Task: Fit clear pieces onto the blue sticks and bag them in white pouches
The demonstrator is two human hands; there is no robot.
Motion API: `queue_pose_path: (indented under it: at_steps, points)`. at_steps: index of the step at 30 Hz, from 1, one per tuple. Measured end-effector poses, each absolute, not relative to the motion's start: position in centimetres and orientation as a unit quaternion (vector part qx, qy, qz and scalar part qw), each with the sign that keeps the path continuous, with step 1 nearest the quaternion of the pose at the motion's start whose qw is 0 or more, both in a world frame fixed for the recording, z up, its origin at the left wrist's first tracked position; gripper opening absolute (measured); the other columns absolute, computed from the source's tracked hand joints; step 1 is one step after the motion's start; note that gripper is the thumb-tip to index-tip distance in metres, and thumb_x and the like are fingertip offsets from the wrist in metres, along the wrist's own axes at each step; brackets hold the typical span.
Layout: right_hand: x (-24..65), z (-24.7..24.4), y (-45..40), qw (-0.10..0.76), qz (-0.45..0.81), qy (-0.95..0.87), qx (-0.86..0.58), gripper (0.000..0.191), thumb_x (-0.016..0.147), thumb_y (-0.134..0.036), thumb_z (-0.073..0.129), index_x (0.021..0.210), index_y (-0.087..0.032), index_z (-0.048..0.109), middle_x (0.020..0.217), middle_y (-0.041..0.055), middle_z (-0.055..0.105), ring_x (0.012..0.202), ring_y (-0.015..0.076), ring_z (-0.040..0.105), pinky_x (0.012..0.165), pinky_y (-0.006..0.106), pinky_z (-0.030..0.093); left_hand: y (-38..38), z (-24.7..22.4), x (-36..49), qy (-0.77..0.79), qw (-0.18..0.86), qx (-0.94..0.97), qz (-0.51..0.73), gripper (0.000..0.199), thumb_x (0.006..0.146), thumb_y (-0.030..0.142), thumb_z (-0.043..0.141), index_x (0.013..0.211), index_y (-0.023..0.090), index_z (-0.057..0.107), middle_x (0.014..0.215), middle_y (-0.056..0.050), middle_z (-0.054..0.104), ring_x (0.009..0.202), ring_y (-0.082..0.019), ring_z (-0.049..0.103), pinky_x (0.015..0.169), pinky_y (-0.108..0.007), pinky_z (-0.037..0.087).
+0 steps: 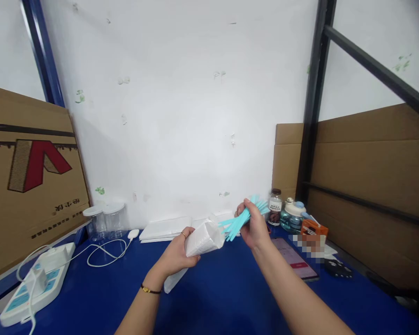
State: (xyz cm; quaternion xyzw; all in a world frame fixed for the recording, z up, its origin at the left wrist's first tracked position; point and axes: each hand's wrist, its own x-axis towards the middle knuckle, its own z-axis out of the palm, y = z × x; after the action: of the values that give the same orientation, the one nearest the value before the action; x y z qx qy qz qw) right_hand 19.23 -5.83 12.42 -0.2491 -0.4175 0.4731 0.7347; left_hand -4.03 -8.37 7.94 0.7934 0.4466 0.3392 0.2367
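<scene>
In the head view my left hand (pixel 179 253) is wrapped round a white plastic bag (pixel 204 237), its open mouth facing right. A loose end of white plastic (pixel 174 280) hangs below that hand. My right hand (pixel 254 225) grips a bundle of turquoise strips (pixel 240 222), thin and flat like paper strips. The lower-left ends of the strips fan out at the mouth of the bag; I cannot tell whether any tips are inside. Their other ends stick out to the upper right of my fingers.
White folded sheets (pixel 165 228) lie against the wall. Two clear lidded jars (pixel 114 218) and a power strip (pixel 38 284) with cables are on the left. On the right are a brown-capped bottle (pixel 274 207), a teal bottle (pixel 291 218), an orange box (pixel 314 229) and a tablet (pixel 295 258).
</scene>
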Motion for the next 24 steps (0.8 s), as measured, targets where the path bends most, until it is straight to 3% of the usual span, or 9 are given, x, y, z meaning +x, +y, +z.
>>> queue_pose_path:
  at_steps: [4, 10, 17, 24]
  points:
    - [18.2, 14.2, -6.8, 0.716, 0.423, -0.491, -0.258, 0.035, 0.078, -0.044, 0.052, 0.055, -0.019, 0.046, 0.049, -0.0029, 0.041, 0.045, 0.0102, 0.038, 0.044, 0.022, 0.034, -8.8, 7.8, -2.4, 0.382, 0.310, 0.788, 0.369, 0.057, 0.060, 0.023, 0.063, 0.113, 0.020, 0.041, 0.097, -0.001, 0.054, 0.081, -0.015, 0.051, 0.072, -0.024, 0.042]
    - [17.3, 15.2, -8.1, 0.651, 0.308, -0.633, -0.285, 0.036, 0.079, -0.043, 0.052, 0.055, -0.017, 0.048, 0.057, -0.0013, 0.044, 0.059, 0.0117, 0.043, 0.059, 0.023, 0.038, -8.9, 6.4, -1.0, 0.298, 0.423, 0.741, 0.427, 0.063, 0.061, 0.026, 0.067, 0.117, 0.019, 0.039, 0.103, -0.004, 0.052, 0.087, -0.016, 0.050, 0.077, -0.027, 0.041]
    - [15.6, 15.3, -8.3, 0.489, 0.394, -0.726, -0.279, 0.027, 0.074, -0.043, 0.061, 0.077, -0.016, 0.058, 0.071, 0.0002, 0.056, 0.067, 0.0137, 0.051, 0.064, 0.025, 0.042, -9.3, 5.6, 0.1, 0.224, 0.501, 0.685, 0.478, 0.063, 0.062, 0.034, 0.070, 0.116, 0.019, 0.040, 0.104, -0.005, 0.052, 0.090, -0.017, 0.050, 0.079, -0.028, 0.040]
    - [15.3, 16.0, -9.2, 0.444, 0.403, -0.753, -0.271, 0.027, 0.063, -0.037, 0.072, 0.077, -0.016, 0.061, 0.097, 0.0041, 0.058, 0.084, 0.0176, 0.053, 0.071, 0.026, 0.041, -9.4, 5.3, -0.2, 0.210, 0.540, 0.654, 0.487, 0.075, 0.061, 0.037, 0.072, 0.125, 0.022, 0.035, 0.112, -0.006, 0.053, 0.099, -0.021, 0.050, 0.085, -0.031, 0.038]
